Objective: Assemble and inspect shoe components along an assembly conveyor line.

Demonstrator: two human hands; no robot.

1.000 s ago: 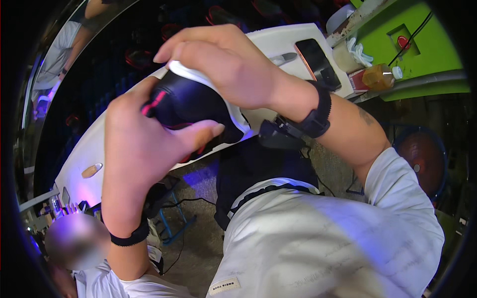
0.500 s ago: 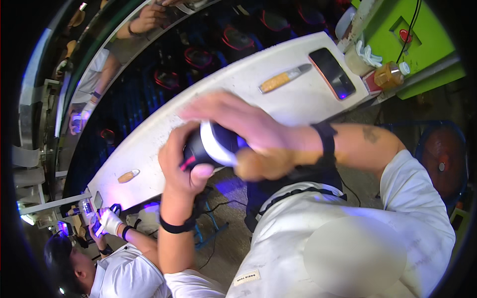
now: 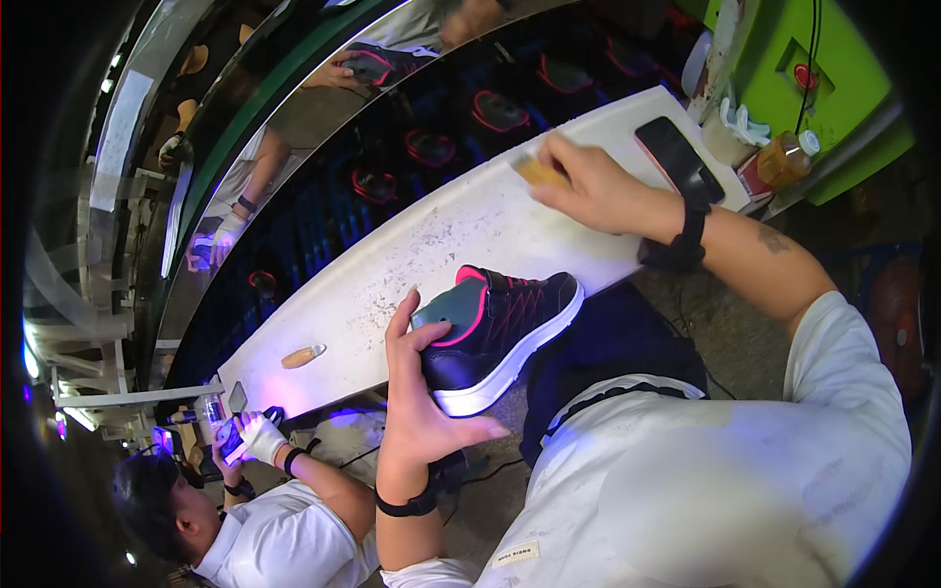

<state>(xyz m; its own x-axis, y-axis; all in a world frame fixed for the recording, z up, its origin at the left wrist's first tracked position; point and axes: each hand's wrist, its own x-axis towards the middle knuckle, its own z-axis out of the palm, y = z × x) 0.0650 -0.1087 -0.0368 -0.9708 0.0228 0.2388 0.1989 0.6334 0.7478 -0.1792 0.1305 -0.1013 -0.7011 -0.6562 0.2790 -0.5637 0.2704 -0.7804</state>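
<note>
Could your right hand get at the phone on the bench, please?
Probably yes: the right hand rests on a tan block beside the phone, with bare bench between and nothing in the way.

A shoe factory line: a conveyor (image 3: 412, 157) carrying sneakers runs beside a long white workbench (image 3: 461, 245) with seated workers.

Heel of the sneaker (image 3: 495, 328) behind left hand (image 3: 421, 402); tan block (image 3: 541, 172) mostly under right hand (image 3: 588, 191).

Shoe (image 3: 500, 323), frame centre: black upper, pink trim and laces, white sole. Workbench (image 3: 392, 294): white, speckled. Machine housing (image 3: 833, 59), upper right: green. Phone (image 3: 678, 160): black.
</note>
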